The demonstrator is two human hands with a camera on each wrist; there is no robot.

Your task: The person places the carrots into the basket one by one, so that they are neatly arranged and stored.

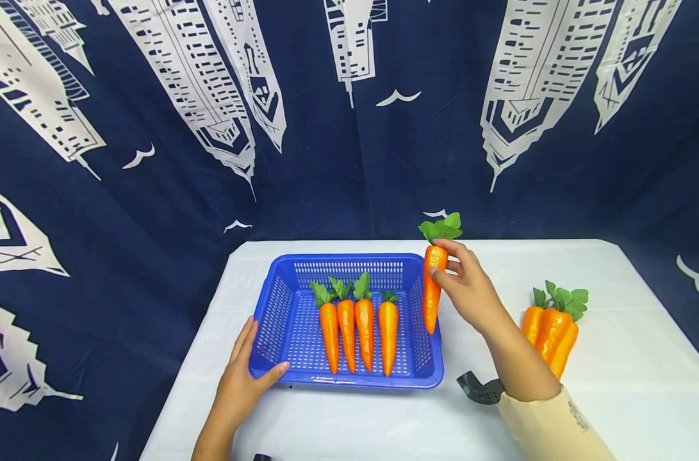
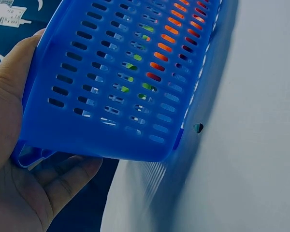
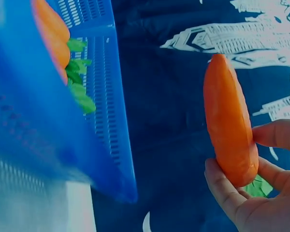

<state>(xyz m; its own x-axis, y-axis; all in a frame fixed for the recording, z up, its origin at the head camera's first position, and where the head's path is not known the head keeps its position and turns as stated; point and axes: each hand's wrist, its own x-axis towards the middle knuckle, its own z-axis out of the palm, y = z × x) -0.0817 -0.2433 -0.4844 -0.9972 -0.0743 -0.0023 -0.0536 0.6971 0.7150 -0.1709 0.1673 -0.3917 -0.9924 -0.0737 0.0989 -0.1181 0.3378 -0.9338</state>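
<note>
In the head view my right hand (image 1: 467,282) pinches an orange toy carrot (image 1: 432,294) with green leaves, tip down, over the right end of a blue plastic basket (image 1: 349,380). The right wrist view shows the carrot (image 3: 227,121) between thumb and fingers, leaves partly hidden behind the hand. Several carrots (image 1: 363,333) lie side by side in the basket, leaves toward the far wall. My left hand (image 1: 239,378) holds the basket's near left corner, thumb on the front rim and fingers along the left side; the left wrist view shows the hand (image 2: 14,111) around that corner.
Three more carrots (image 1: 551,333) with leaves lie bunched on the white table (image 1: 632,358) to the right, partly behind my right forearm. A black strapped device (image 1: 480,388) sits at my right wrist. A dark blue cloth (image 1: 349,173) with white buildings hangs behind the table.
</note>
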